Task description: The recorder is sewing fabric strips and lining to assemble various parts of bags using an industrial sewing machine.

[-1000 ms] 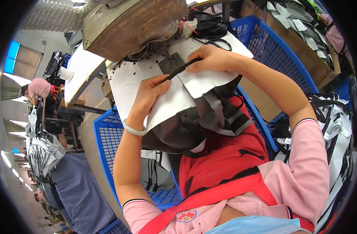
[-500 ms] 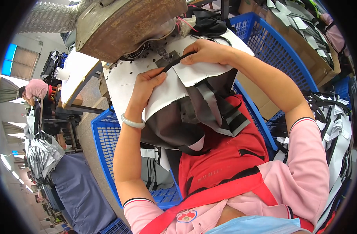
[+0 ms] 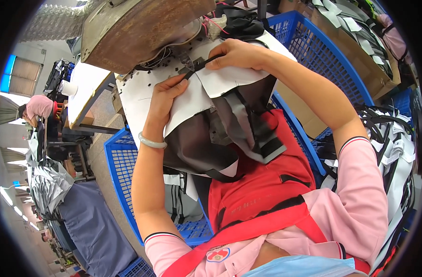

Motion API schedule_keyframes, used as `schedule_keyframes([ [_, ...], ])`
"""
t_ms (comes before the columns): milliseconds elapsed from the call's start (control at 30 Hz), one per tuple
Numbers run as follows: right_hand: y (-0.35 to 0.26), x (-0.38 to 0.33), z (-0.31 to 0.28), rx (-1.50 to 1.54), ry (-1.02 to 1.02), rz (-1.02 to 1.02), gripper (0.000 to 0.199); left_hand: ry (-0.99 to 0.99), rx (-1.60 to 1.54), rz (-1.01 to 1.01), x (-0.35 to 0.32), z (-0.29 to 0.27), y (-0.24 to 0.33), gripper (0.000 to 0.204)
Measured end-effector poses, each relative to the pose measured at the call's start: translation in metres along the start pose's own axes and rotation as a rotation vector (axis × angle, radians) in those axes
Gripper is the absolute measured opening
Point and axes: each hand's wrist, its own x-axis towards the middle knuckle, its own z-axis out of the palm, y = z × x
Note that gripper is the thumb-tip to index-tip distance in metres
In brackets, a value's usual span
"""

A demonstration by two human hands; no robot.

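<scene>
A black strap (image 3: 201, 65) runs between my two hands, beside a small metal machine part (image 3: 186, 61). Its left end is pinched by my left hand (image 3: 166, 95), thumb on top. Farther right, my right hand (image 3: 236, 54) grips the other end with curled fingers. Below the strap, dark grey fabric (image 3: 188, 143) with a white face (image 3: 236, 82) hangs over the near edge of the white table (image 3: 136, 94) toward my lap. Whether the strap is joined to the fabric under my fingers cannot be made out.
A rusty metal housing (image 3: 142, 32) overhangs the table, with small black scraps around its base. Blue plastic crates (image 3: 121, 161) flank the table. Right of me are a cardboard box (image 3: 381, 87) and strapped grey-white pieces (image 3: 395, 152). Another person (image 3: 39, 106) bends over work at far left.
Both hands have shifted slightly farther away and left with the strap, bringing it closer to the small metal part. The hanging fabric has swayed a little. The whole view has also shifted slightly.
</scene>
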Motion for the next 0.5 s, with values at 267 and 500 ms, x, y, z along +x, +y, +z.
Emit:
schedule_keyframes([
  [267, 0.002, 0.012, 0.000, -0.056, 0.063, -0.042, 0.037, -0.021, 0.027, -0.009, 0.015, -0.007, 0.003, 0.032],
  [500, -0.004, -0.001, -0.002, -0.117, 0.005, 0.028, 0.039, -0.043, 0.029, 0.015, 0.004, -0.005, 0.002, 0.031],
])
